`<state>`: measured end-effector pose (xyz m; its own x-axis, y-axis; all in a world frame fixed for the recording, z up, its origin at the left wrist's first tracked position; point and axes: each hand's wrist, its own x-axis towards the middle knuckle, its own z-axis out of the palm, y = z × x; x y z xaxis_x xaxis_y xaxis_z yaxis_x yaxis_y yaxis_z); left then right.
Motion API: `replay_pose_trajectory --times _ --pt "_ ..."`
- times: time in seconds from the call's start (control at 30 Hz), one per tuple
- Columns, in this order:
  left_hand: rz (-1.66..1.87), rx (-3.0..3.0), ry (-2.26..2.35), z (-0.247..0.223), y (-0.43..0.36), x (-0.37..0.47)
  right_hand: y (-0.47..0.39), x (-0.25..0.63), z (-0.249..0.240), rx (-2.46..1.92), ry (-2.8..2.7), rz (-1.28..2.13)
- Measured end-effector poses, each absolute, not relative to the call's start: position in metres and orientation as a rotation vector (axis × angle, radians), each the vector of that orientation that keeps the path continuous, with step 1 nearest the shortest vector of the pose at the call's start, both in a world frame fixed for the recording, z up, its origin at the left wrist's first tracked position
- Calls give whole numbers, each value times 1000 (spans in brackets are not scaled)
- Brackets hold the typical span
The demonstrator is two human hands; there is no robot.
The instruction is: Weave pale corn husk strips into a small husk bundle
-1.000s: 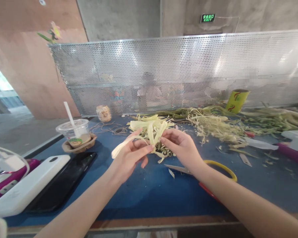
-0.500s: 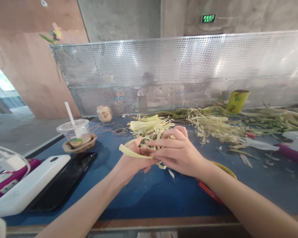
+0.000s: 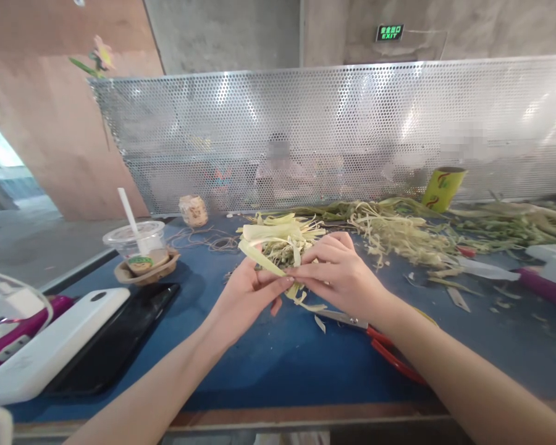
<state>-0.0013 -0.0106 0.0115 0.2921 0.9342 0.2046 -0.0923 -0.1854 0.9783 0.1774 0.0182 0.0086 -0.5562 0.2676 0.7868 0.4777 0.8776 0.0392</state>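
Both hands meet over the blue tabletop at a pale green leaf strip (image 3: 265, 258), which looks like dried husk. My left hand (image 3: 250, 289) pinches its lower end between thumb and fingers. My right hand (image 3: 340, 272) has its fingertips closed on the same spot, from the right. Just behind the fingers lies a bundle of pale strips (image 3: 282, 233) with greenish, crumbly bits below it; whether the held strip joins the bundle, I cannot tell. Red-handled scissors (image 3: 391, 355) lie partly under my right forearm, their blades pointing left.
On the left are a lidded plastic cup (image 3: 141, 250) with a straw, a white power bank (image 3: 60, 346) and a black phone (image 3: 115, 340). Shredded fibres (image 3: 393, 238) and a yellow tube (image 3: 443, 188) stand to the right. A perforated metal screen (image 3: 306, 136) crosses the back, with a person behind it.
The leaf strip's free end has swung from pointing left to up and left, toward the bundle. My right fingers have drawn together at the strip, and the scissors' blades now show.
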Motion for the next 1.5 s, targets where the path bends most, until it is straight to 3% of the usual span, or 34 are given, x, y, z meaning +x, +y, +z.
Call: replay_pose_trajectory --times 0.13,0.27,0.4,0.47,0.73,0.97,1.5 --pt "1162 1457 873 12 -12 -3 18 178 8 -574 -2267 -154" --pt "1131 1522 876 12 -15 -2 20 175 4 -778 -1991 133" --pt "1040 1535 907 9 -15 1 21 172 4 -708 -1916 300" --pt "1026 1508 921 7 -13 2 20 173 4 -652 -1947 263" --pt "1036 1296 929 7 -9 1 19 182 10 -324 -2390 -422" --pt "1017 1280 915 4 -7 -3 18 184 16 -207 -2307 -210" --pt "1094 1245 1000 16 -10 -2 18 178 12 -256 -2350 -184"
